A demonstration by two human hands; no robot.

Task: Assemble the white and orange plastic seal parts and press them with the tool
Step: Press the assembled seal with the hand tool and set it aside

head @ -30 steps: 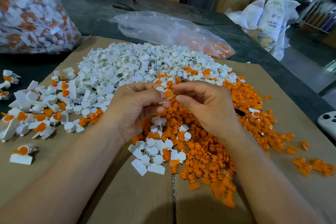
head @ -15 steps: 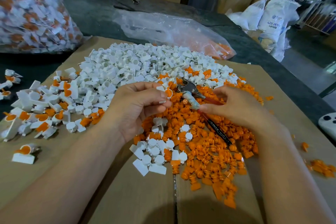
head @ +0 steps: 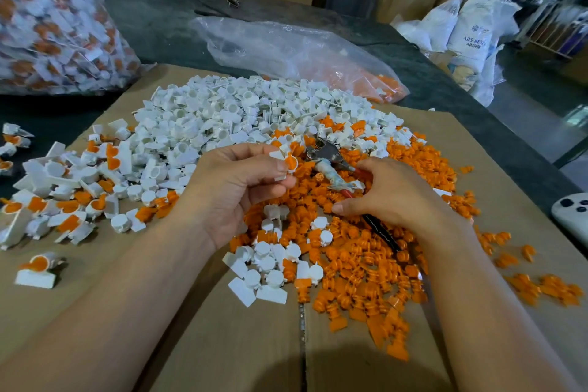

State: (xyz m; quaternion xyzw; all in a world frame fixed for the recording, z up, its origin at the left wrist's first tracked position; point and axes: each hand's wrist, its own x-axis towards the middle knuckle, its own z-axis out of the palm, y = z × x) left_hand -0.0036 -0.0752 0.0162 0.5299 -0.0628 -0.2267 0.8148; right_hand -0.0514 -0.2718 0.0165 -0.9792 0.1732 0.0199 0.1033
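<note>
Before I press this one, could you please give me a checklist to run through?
1. Seal held: the left hand pinches the small white and orange plastic seal: ok.
2. Orange part fully seated in the white part: cannot tell, fingers hide part of it.
3. Tool in reach: the metal pliers-like pressing tool lies on the pile of loose orange plastic parts: ok.
4. Grip on the tool: the right hand arches over its red handle: cannot tell if closed.
5. Tool lifted to the seal: not ok.
</note>
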